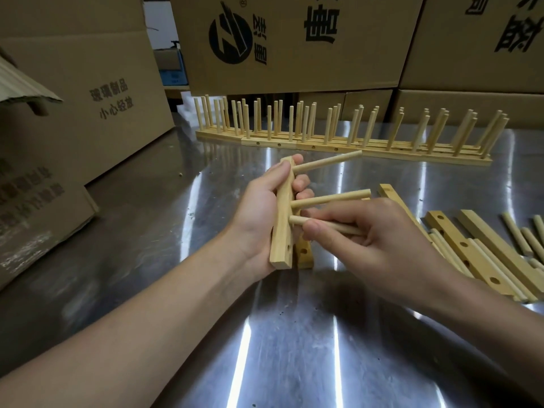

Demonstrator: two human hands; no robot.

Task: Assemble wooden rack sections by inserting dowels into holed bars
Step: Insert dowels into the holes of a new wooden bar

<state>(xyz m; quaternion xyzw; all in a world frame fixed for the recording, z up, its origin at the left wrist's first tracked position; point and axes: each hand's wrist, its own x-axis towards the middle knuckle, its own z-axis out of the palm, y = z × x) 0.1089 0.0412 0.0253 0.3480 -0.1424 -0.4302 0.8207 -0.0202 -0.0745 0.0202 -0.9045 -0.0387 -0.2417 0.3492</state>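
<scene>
My left hand (259,213) grips a holed wooden bar (283,231) held upright above the metal table, thumb on its near face and fingers curled behind it. Two dowels stick out of the bar to the right: an upper dowel (326,161) and a middle dowel (332,198). My right hand (374,240) pinches a third dowel (297,220) between thumb and fingers, with its tip at the bar just below the middle dowel. I cannot tell how far that tip sits in a hole. One open hole shows near the bar's lower end.
Finished rack sections (338,134) with upright dowels line the back of the steel table (294,334). Loose holed bars (459,242) and loose dowels (527,240) lie at the right. Cardboard boxes (97,92) stand on the left and behind.
</scene>
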